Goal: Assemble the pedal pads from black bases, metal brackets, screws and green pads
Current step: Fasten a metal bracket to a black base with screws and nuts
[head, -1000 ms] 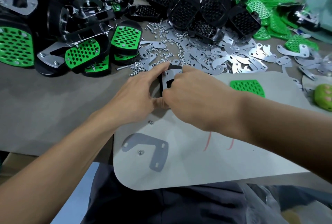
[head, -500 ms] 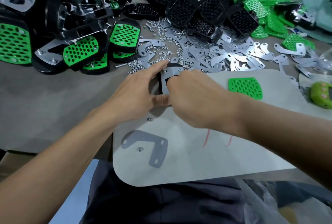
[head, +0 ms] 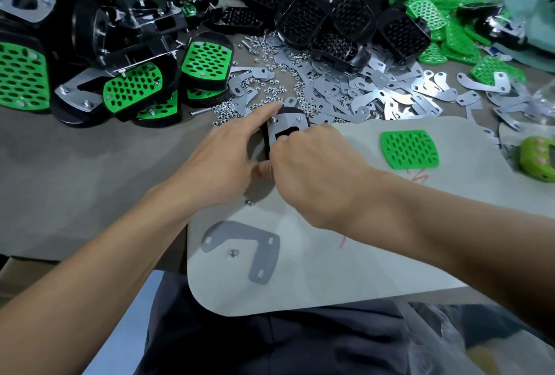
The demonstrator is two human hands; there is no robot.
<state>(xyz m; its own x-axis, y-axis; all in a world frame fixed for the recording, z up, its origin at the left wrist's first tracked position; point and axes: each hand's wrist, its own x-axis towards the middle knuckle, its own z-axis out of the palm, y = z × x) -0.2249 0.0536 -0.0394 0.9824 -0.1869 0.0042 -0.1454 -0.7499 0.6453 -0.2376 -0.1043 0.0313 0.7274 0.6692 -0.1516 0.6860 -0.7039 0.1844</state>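
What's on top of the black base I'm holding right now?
A metal bracket lies on the black base, two screws showing at its far corners. The right hand covers its near half, so what sits there cannot be seen.

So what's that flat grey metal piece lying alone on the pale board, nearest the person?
The loose bracket is flat, dull grey sheet metal, a hooked L with a slotted rounded tab at one end and slots at its corner and other end. It lies flat on the pale board near the closest edge. A small nut sits in its crook, apparently apart. The left hand and right hand are clear of it.
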